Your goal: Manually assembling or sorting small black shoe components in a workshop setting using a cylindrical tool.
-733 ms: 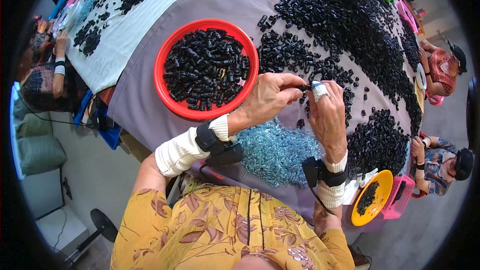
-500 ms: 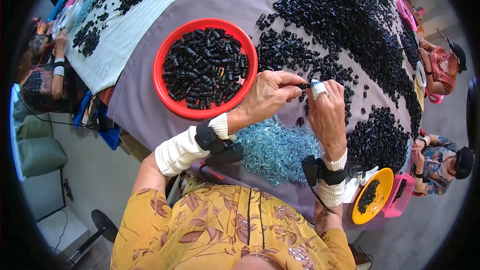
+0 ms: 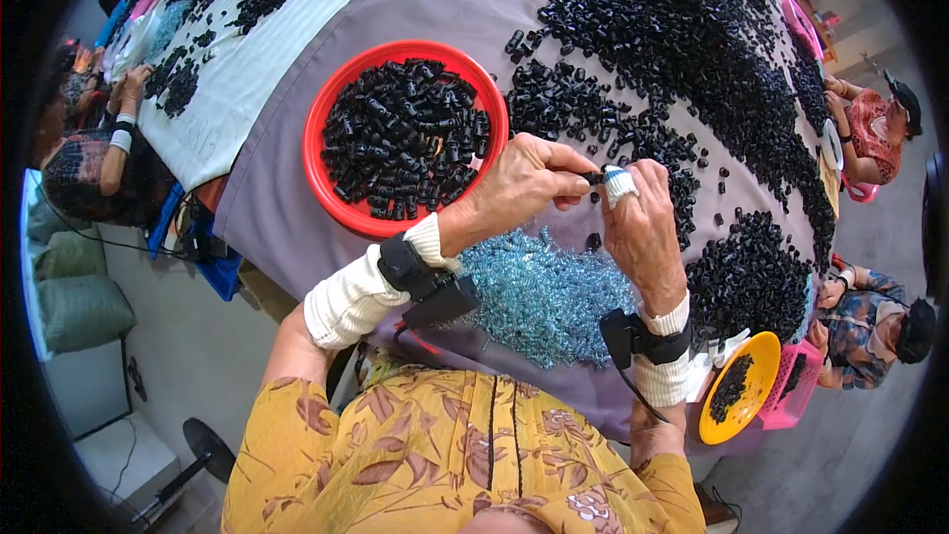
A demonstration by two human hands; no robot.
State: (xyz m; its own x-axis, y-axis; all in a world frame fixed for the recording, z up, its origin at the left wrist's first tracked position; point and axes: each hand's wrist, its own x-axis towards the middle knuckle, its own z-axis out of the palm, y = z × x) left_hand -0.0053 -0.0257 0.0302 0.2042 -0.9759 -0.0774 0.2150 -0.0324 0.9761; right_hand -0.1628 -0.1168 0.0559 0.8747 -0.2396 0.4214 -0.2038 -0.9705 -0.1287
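Observation:
Between my two hands is a small black plastic part [image 3: 594, 178]. My left hand [image 3: 524, 183] pinches one end of it with thumb and forefinger. Closed on its other end is my right hand [image 3: 643, 222], which has a white covering on one finger that partly hides the grip. Just left of my left hand stands a round red basin [image 3: 312, 153] filled with black plastic parts [image 3: 400, 133]. Below the hands lies a heap of small shiny bluish metal springs [image 3: 549, 297]. Loose black parts [image 3: 563, 104] are scattered beyond my fingers.
A large black heap [image 3: 682, 40] spreads over the grey cloth [image 3: 287, 119], with a smaller pile [image 3: 751, 277] to my right. A yellow plate [image 3: 761, 376] and pink basket [image 3: 803, 386] stand near the right edge. Other people sit at both sides.
Both hands have shifted very slightly, staying together around the black part. The person at the left has moved a hand a little to the right.

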